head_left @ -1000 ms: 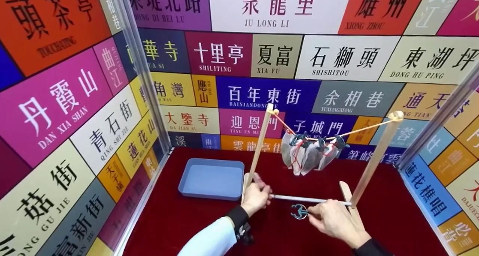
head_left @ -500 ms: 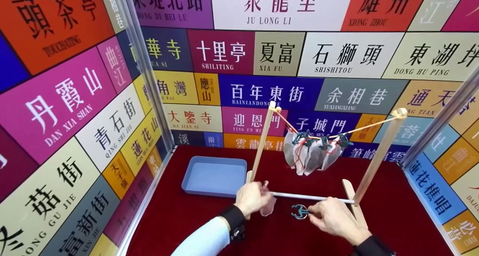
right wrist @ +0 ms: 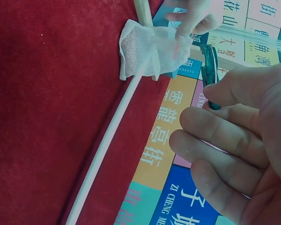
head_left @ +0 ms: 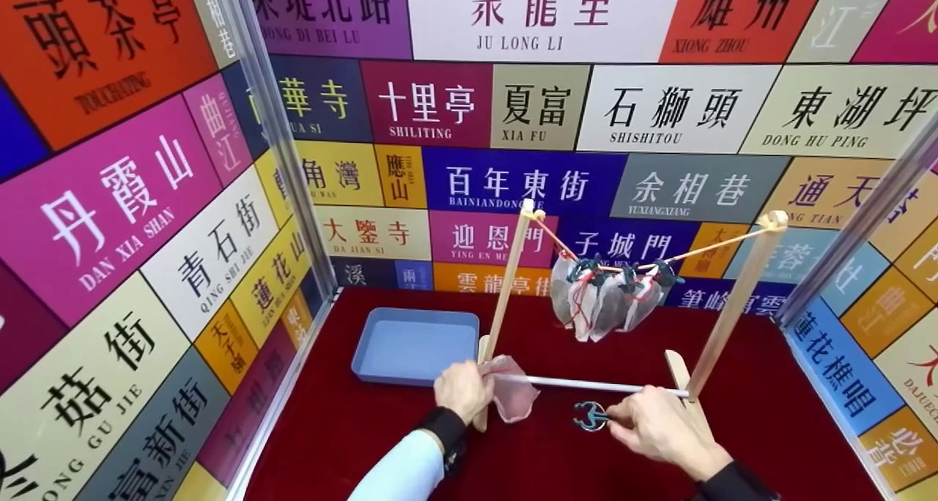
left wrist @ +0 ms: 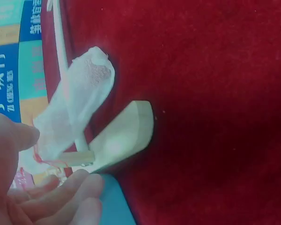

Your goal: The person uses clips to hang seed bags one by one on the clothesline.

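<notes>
My left hand pinches a thin whitish mesh drawstring pouch by its gathered top. A red cord shows at the pouch's neck in the left wrist view, and darker grains lie in its far end. The pouch hangs beside the rack's left post, overlapping the white crossbar. My right hand pinches a small dark green clip between thumb and index finger, the other fingers loosely bent. Its curved prongs point left towards the pouch, apart from it. Several similar pouches hang from the rack's string by green clips.
The wooden rack has a left post and a right post, with a yellowish string sagging between their tops. A blue tray lies left of the rack on a dark red cloth. Panels with printed signs stand behind and left.
My left hand has moved left and down from beside the crossbar, bringing the mesh pouch into plain view. The right hand with the green clip has stayed nearly still.
</notes>
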Demonstrator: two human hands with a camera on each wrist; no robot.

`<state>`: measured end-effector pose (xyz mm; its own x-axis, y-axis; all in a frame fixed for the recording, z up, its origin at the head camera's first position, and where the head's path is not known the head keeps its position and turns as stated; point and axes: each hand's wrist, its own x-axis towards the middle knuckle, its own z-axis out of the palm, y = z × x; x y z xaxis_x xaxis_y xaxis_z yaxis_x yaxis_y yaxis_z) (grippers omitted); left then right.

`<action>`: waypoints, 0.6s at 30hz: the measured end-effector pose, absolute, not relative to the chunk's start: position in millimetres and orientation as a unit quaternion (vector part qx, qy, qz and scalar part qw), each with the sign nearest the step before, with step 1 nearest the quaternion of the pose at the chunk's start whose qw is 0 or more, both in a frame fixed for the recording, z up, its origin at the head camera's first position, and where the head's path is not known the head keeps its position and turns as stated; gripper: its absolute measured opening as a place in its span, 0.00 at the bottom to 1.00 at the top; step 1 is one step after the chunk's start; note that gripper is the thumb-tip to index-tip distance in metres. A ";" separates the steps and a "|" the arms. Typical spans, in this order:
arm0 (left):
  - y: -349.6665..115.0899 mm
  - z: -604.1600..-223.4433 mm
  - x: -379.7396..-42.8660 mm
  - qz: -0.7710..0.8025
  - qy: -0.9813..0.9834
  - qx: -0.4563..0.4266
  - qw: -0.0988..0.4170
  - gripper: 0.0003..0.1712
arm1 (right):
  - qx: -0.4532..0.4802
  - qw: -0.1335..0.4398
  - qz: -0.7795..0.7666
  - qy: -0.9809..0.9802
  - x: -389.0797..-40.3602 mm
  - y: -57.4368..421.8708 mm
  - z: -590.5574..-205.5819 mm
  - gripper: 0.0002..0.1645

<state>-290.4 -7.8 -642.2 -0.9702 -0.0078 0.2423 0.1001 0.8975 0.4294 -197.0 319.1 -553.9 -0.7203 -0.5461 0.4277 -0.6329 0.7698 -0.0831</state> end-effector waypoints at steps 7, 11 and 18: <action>-3.4 -628.4 -291.7 -0.239 -0.935 -0.148 0.215 0.10 | 0.285 0.180 0.081 -0.938 -193.5 307.2 -531.8 0.27; 3.5 -597.3 -290.0 -0.230 -0.896 -0.213 0.313 0.12 | 0.319 0.245 0.081 -0.912 -199.5 299.0 -514.5 0.20; 6.1 -517.1 -296.3 -0.248 -0.840 -0.253 0.412 0.07 | 0.375 0.376 0.076 -0.844 -210.6 280.9 -468.7 0.08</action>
<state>-296.3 6.1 -517.1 -0.5331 0.2214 0.8166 0.6292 0.7490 0.2077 -210.6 280.9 -468.7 -0.4370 -0.5759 0.6909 -0.6898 0.7075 0.1534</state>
